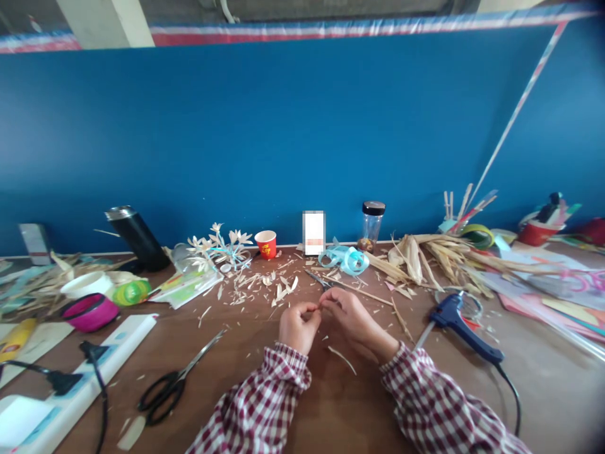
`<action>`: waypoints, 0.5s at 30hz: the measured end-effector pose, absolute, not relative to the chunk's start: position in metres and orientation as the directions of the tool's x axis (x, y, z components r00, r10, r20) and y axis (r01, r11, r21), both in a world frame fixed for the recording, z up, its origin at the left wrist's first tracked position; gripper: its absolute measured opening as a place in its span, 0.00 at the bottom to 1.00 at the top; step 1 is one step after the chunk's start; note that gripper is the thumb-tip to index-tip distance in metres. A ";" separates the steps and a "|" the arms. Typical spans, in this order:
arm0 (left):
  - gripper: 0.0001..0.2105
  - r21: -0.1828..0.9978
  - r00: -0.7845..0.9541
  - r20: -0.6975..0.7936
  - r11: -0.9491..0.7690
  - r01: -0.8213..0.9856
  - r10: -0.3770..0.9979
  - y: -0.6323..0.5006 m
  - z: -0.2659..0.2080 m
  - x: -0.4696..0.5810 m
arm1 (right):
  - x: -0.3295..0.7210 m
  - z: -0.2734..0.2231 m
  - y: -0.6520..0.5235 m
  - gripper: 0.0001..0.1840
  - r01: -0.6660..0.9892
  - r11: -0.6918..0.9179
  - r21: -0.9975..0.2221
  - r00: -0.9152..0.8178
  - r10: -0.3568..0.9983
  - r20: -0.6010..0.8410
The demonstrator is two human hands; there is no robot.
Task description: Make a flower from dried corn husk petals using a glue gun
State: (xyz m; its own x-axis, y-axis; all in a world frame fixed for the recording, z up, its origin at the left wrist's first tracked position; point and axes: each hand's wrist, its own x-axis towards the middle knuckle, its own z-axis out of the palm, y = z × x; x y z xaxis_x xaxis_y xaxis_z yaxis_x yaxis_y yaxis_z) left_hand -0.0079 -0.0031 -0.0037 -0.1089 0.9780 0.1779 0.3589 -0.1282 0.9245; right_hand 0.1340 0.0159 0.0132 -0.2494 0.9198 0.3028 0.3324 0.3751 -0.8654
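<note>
My left hand and my right hand meet over the middle of the brown table. The fingers of each are pinched together, and the fingertips of both hands touch or nearly touch. Whatever lies between them is too small or too covered to make out. Just beyond my hands lies a dark pointed tool, partly hidden. A thin pale strip rests on the table below my right hand. Cut pale husk pieces are scattered ahead of my left hand.
Black scissors and a white power strip lie left; a blue glue gun with its cord lies right. Along the back stand white husk flowers, a red paper cup, blue ribbon, a jar and dried husks.
</note>
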 end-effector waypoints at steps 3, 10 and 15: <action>0.06 0.989 -0.036 -0.066 0.070 0.127 0.997 -0.002 -0.001 -0.007 | 0.135 0.015 0.016 0.05 0.336 0.381 -0.861 -0.245 0.918 0.310; 0.09 0.985 -0.060 0.074 -0.064 0.162 0.995 -0.006 -0.001 -0.003 | 0.136 0.010 0.018 0.05 0.262 0.363 -0.894 -0.236 0.923 0.305; 0.10 0.983 -0.011 0.054 -0.051 0.175 0.998 -0.006 -0.003 -0.006 | 0.137 0.003 0.020 0.05 0.154 0.282 -0.947 -0.217 0.945 0.246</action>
State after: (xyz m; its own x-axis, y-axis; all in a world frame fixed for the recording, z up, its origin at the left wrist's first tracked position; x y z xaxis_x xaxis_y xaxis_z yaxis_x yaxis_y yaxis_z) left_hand -0.0055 -0.0055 -0.0034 -0.0108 0.9985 0.0538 0.1753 -0.0511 0.9832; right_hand 0.1366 0.0196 0.0030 -0.2174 0.9445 0.2462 0.1544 0.2824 -0.9468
